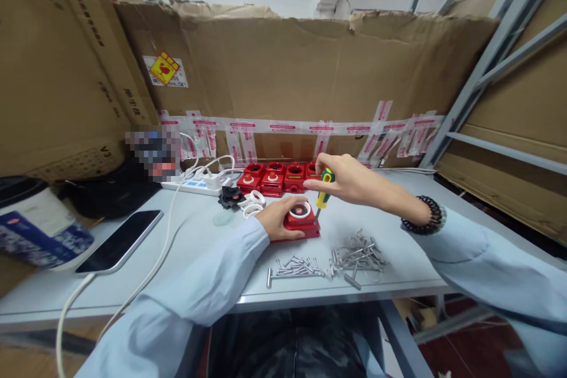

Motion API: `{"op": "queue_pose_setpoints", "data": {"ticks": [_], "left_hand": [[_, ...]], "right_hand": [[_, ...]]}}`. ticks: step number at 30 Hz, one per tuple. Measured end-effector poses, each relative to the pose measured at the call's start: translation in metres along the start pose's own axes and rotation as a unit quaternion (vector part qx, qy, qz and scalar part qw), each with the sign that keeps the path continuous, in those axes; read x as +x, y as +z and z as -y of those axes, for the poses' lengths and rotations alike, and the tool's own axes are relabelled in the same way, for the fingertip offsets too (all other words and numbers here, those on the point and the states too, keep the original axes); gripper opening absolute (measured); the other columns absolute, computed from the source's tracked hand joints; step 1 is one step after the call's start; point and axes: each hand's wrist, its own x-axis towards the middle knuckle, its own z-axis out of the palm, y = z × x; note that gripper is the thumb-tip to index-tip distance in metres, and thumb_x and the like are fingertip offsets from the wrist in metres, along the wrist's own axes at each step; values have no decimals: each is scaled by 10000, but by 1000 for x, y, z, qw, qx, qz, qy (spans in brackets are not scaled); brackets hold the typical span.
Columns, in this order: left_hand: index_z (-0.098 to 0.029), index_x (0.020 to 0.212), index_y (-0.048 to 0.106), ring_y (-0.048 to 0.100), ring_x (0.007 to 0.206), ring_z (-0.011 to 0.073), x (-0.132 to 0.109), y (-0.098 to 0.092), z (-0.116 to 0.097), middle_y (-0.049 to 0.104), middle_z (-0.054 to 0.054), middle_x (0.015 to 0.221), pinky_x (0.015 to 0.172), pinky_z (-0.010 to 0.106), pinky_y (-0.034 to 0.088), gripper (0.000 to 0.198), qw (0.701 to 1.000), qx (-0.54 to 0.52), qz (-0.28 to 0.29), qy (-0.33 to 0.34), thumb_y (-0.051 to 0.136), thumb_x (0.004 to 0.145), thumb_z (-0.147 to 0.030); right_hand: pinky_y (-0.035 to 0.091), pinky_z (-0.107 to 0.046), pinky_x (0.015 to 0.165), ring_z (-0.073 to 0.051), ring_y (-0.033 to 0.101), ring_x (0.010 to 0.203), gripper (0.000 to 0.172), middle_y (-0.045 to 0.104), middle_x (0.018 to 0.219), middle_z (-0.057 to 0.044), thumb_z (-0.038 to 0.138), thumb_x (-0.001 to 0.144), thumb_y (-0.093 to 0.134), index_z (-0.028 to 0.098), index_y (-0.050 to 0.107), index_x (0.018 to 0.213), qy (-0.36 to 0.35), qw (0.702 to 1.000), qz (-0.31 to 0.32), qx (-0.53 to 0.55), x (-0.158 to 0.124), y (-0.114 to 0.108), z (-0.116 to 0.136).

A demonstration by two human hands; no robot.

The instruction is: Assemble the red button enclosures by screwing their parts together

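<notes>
Left grip (281, 220) on red box (305, 224); right grip (344, 178) around screwdriver (324, 196), tip at box corner; screws (300, 267) nearby.

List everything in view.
table: 1, grey, centre
housing: 1, red, centre
screwdriver: 1, green/yellow, centre
units: 4+, red, back
loose rings: 2+, white, left of housing
black pieces: several, black, beside rings
disc: 1, translucent, left
screws: many, silver, front
T-bars: 2+, silver, front
power strip: 1, white, left
cables: several, white, left
phone: 1, black, left
tub: 1, white/blue, left
cardboard: several, brown, around table
frame: 1, grey, right
bracelet: 1, black, right
left hand: 1, bare, on housing
right hand: 1, bare, on screwdriver
</notes>
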Motion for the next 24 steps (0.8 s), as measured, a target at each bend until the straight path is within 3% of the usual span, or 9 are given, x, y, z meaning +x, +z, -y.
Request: {"op": "queue_pose_setpoints", "data": {"ticks": [2, 5, 10, 13, 19, 22, 24], "left_hand": [[-194, 1289, 377, 527, 1132, 271, 0, 0, 0, 514, 114, 1270, 985, 396, 414, 739, 1000, -1, 3, -2, 701, 670, -434], [-191, 1292, 376, 528, 1128, 271, 0, 0, -1, 515, 115, 1264, 984, 394, 416, 747, 1000, -3, 7, -1, 710, 664, -422], [-192, 1289, 378, 532, 1123, 270, 0, 0, -1, 520, 112, 1257, 984, 393, 415, 745, 1000, -4, 4, -1, 711, 662, -418], [-190, 1291, 375, 531, 1125, 266, -1, 1, 0, 519, 112, 1259, 986, 387, 413, 744, 1000, -6, 3, 6, 708, 667, -419], [-201, 1294, 375, 531, 1126, 266, 0, 1, 1, 520, 107, 1262, 982, 391, 417, 747, 1000, -7, -2, 6, 709, 664, -426], [-191, 1293, 377, 532, 1126, 269, 0, 1, 1, 518, 113, 1265, 983, 395, 416, 750, 1000, -12, 1, 5, 713, 660, -412], [-195, 1292, 381, 535, 1123, 270, 0, 0, 0, 521, 110, 1261, 979, 397, 419, 746, 1000, -12, 2, 4, 716, 658, -402]], "right_hand": [[336, -265, 571, -130, 460, 623, 194, 552, 735, -6, 313, 778, 526, 191, 436, 900, -1, 1000, -3, 19, -1, 0, 0], [348, -242, 563, -111, 449, 616, 301, 545, 761, 17, 234, 701, 582, 206, 422, 955, -36, 997, 36, 61, -3, -3, -1], [360, -252, 610, -112, 465, 661, 165, 564, 813, -3, 232, 735, 539, 196, 462, 876, -48, 997, 6, 65, -5, -3, -3], [368, -245, 615, -113, 473, 690, 298, 561, 892, -15, 194, 696, 557, 201, 438, 968, -63, 993, 15, 98, -5, 1, -2], [357, -264, 602, -118, 456, 636, 230, 554, 790, 0, 285, 748, 545, 202, 426, 927, -7, 998, -38, 59, -7, 4, -1], [367, -246, 582, -109, 470, 633, 361, 562, 831, 2, 216, 685, 577, 213, 395, 997, -25, 995, -15, 96, -8, 3, -2], [365, -244, 566, -113, 473, 625, 347, 556, 777, 11, 225, 669, 591, 211, 417, 969, -21, 995, 6, 94, -9, 2, -2]]}}
